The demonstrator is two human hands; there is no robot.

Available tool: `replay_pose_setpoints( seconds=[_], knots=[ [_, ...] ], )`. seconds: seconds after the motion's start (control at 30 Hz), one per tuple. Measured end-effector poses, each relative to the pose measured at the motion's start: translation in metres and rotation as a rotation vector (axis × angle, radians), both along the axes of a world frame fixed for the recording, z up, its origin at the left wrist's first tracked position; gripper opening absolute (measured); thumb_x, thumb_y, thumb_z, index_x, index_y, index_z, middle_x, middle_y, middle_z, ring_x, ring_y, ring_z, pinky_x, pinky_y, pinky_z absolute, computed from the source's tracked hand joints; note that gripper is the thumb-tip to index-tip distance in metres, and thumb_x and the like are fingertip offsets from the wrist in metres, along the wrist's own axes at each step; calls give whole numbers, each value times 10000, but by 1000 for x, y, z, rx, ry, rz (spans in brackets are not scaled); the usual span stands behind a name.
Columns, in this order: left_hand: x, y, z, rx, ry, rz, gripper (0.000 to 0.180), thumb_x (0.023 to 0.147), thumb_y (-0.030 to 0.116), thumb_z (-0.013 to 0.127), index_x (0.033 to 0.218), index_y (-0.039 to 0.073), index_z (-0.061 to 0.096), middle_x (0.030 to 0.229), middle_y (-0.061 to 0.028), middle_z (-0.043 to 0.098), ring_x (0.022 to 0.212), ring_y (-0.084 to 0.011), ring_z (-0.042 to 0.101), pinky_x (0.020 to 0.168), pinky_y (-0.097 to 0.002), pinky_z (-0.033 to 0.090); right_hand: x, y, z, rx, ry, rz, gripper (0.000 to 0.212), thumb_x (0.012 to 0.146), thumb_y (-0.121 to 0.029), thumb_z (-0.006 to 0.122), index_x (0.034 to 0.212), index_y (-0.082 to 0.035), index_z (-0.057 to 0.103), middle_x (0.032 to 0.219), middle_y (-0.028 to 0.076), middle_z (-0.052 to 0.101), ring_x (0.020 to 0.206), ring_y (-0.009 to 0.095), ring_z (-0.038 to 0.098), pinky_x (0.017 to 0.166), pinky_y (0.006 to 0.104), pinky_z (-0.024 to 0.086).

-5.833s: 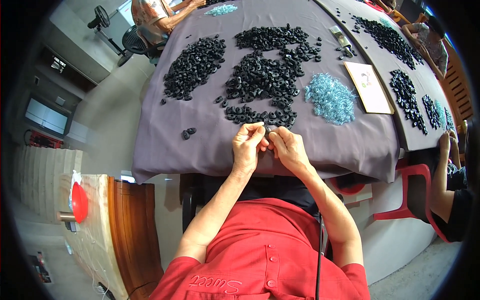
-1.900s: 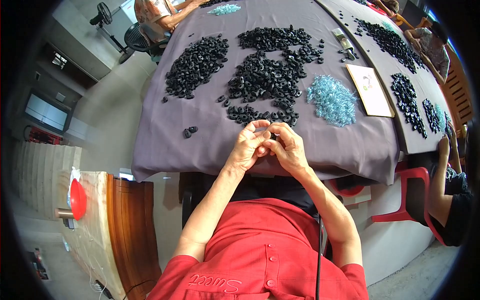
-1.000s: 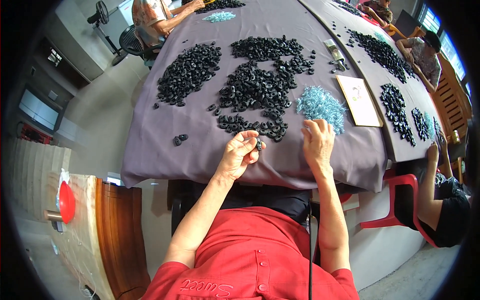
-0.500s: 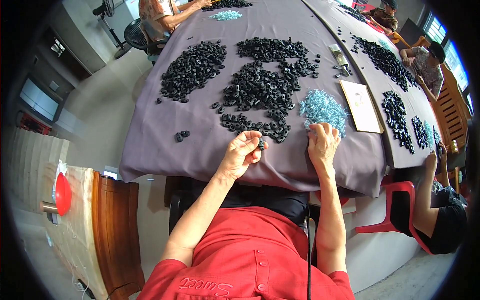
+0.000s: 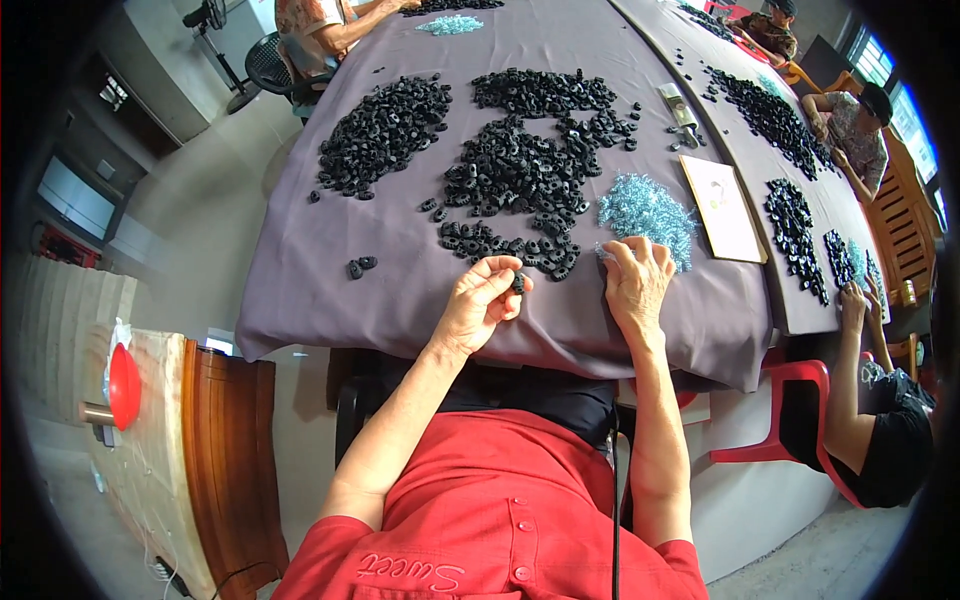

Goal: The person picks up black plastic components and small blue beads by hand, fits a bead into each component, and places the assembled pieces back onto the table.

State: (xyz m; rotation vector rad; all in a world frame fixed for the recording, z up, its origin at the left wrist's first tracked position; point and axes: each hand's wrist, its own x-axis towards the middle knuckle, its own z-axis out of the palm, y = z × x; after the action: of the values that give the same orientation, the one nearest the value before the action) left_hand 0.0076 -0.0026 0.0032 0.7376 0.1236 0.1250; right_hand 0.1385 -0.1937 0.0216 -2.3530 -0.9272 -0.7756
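1. Left hand [image 5: 484, 300]: thumb and index pinching one black piece [image 5: 518, 284], which sits at the hand's 2 o'clock, over the cloth-covered bench [image 5: 300, 305].
2. Right hand [image 5: 640, 285]: at 3 o'clock from the left hand, well apart. Fingers bunched, curled down at the near edge of the spring pile [image 5: 650, 210]. Pale-blue bit at the tips; too small to tell if gripped.
3. Spring pile: light blue, right hand's 12 o'clock. White-faced board [image 5: 722, 208] just beside it at 3 o'clock.
4. Main black pile [image 5: 520, 170]: between left hand's 12 and 1 o'clock, near edge just beyond the fingertips.
5. Second black pile [image 5: 385, 138]: left hand's 11. Two loose pieces [image 5: 355, 270] between 9 and 10.
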Motion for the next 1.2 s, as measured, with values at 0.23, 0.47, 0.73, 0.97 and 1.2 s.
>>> replay_pose_setpoints(
  seconds=[0.23,0.47,0.73,0.97,1.2],
  knots=[
    [-1,-1,3,-29,8,26,138,931,139,477,995,55,567,834,-100,618,593,-111,554,516,-240,438,-5,1,1,18,14,43,217,704,-150,669,910,-119,609,916,17,548,899,243,463,788,394,324],
    [-1,-3,7,2,37,44,121,933,157,471,919,60,543,799,-92,599,587,-128,552,509,-252,429,-4,7,-4,-14,65,33,152,756,-126,630,903,-109,594,907,27,556,886,246,470,774,379,328],
    [19,-17,32,294,182,33,81,894,139,563,878,65,535,648,-25,533,438,-63,448,357,-197,312,0,1,-7,66,58,21,111,763,-108,594,872,-103,580,855,42,549,863,260,479,763,386,341],
    [75,-52,46,1359,14,203,206,791,96,605,991,49,620,687,-157,629,628,-262,637,598,-354,498,3,-4,-10,97,121,13,89,793,-93,570,880,-85,585,870,51,577,865,269,488,782,378,356],
    [99,-52,28,1370,-19,150,163,788,139,636,928,55,636,699,-158,640,658,-299,641,619,-369,498,4,-3,-7,131,127,30,77,795,-100,572,871,-92,571,860,42,559,856,264,484,755,387,351]
  ],
)
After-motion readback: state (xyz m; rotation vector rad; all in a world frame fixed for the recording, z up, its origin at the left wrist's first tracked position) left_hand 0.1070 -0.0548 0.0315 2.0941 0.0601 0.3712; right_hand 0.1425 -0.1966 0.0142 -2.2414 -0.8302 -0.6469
